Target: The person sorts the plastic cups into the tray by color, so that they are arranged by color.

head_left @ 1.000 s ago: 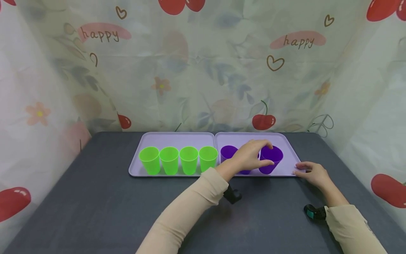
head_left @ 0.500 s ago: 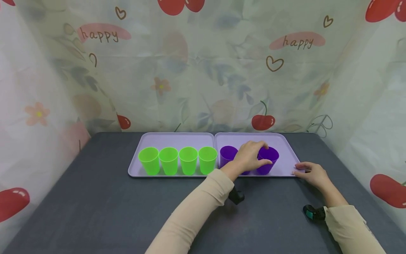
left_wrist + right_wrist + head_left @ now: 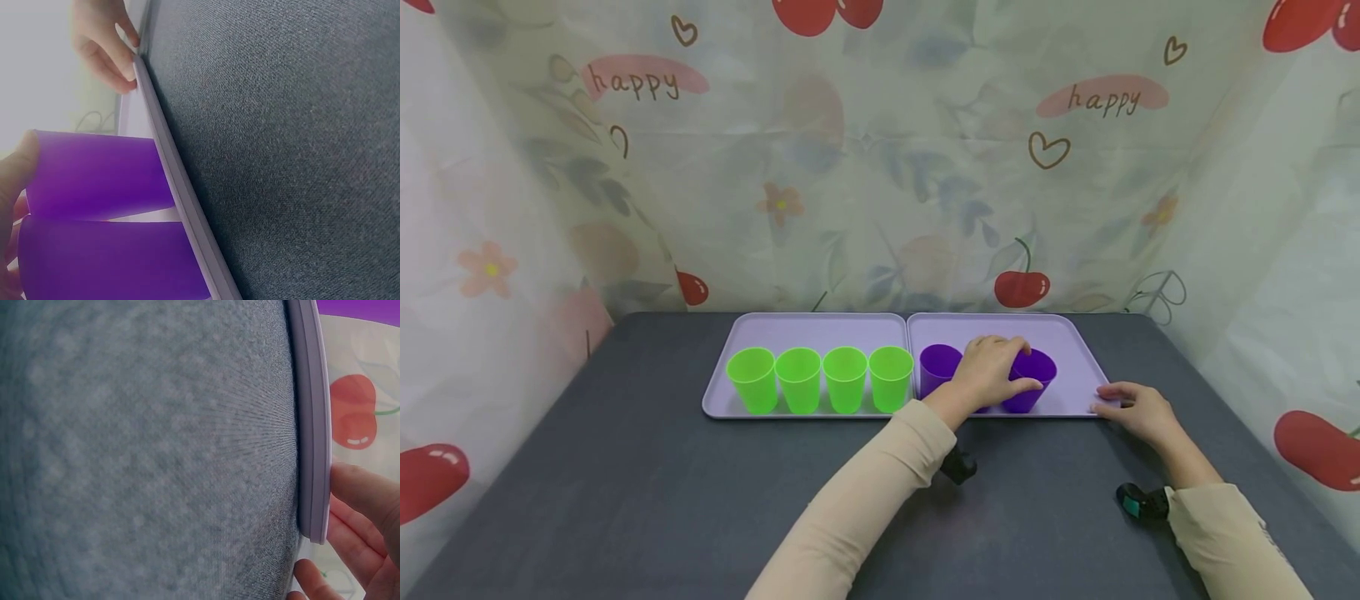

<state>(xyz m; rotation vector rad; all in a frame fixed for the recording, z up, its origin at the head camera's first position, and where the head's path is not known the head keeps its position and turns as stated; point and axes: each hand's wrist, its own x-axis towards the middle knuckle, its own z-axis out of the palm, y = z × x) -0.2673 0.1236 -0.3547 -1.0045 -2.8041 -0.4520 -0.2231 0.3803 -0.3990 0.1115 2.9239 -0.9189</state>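
My left hand (image 3: 985,371) holds the rightmost purple cup (image 3: 1032,379) near its rim; in the left wrist view the thumb (image 3: 22,159) lies on that cup's rim. It stands upright in the right lilac tray (image 3: 1082,392), close beside another purple cup (image 3: 106,259), which the hand mostly hides in the head view. A further purple cup (image 3: 938,367) is at that tray's left end. At the tray's front right corner, my right hand (image 3: 1142,412) grips the edge, with the thumb (image 3: 359,484) on the rim.
Adjoining on the left is a second lilac tray (image 3: 820,327) with a row of several green cups (image 3: 800,379). Both trays lie on a dark grey cloth-covered table (image 3: 647,483). A patterned curtain (image 3: 865,167) hangs behind and at both sides.
My left hand has slid the rightmost purple cup a little to the left, closer to the cup beside it. The right hand stays at the tray corner.
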